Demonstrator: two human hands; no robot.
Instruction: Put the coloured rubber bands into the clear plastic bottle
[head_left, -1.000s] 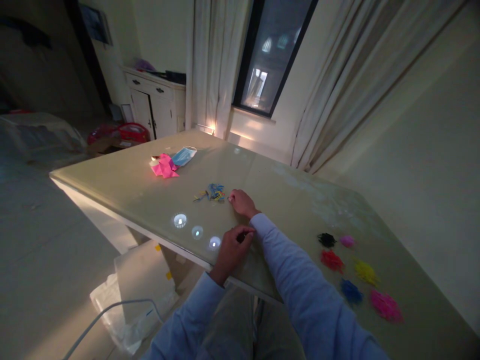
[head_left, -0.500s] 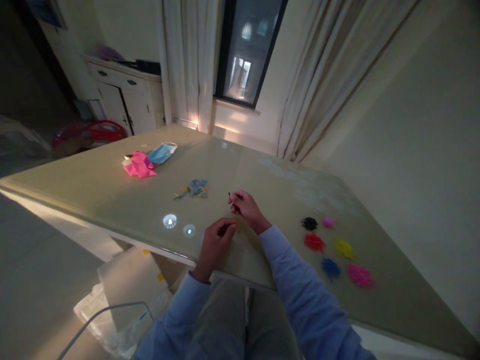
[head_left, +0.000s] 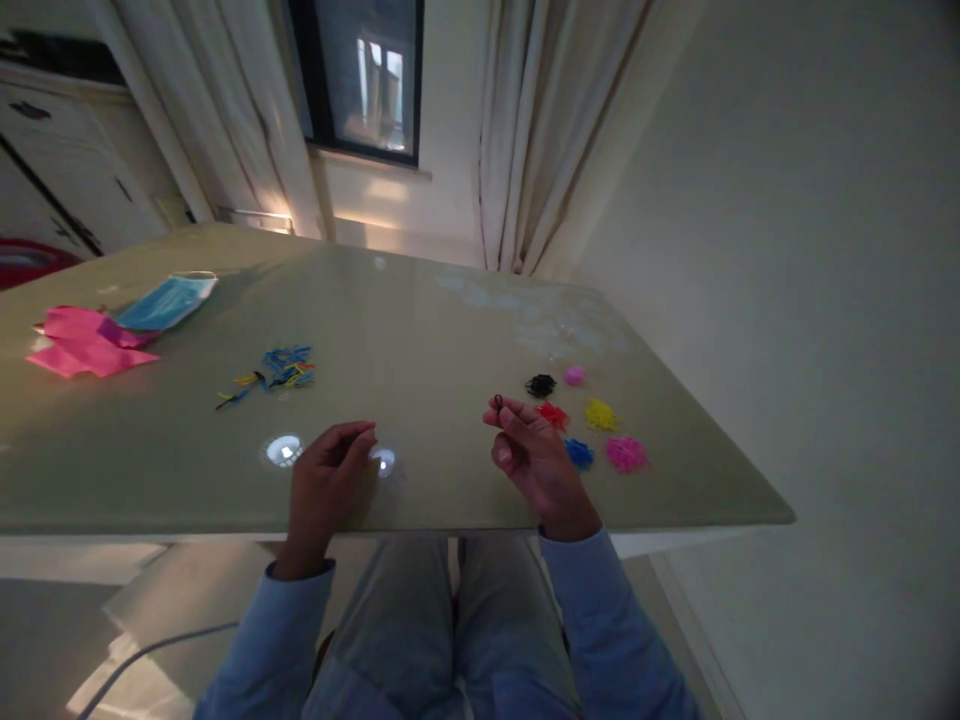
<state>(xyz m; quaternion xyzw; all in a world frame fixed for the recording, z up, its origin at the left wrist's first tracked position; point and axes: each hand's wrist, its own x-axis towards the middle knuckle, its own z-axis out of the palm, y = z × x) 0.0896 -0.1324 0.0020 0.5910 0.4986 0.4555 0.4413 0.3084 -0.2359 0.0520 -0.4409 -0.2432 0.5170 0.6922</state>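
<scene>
Near, above and behind the right hand (head_left: pixel 534 458), the head camera looks forward and down, across the tabletop (head_left: pixel 427 350) beyond, window (head_left: pixel 367 75) included.

A small black band (head_left: pixel 498 403) stood up in a narrow loop, pinched at the fingertips of the right hand (head_left: pixel 536 458).

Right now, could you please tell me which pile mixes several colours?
The left pile: it mixes blue, yellow and black pieces, while each of the six piles to the right shows one colour.
</scene>
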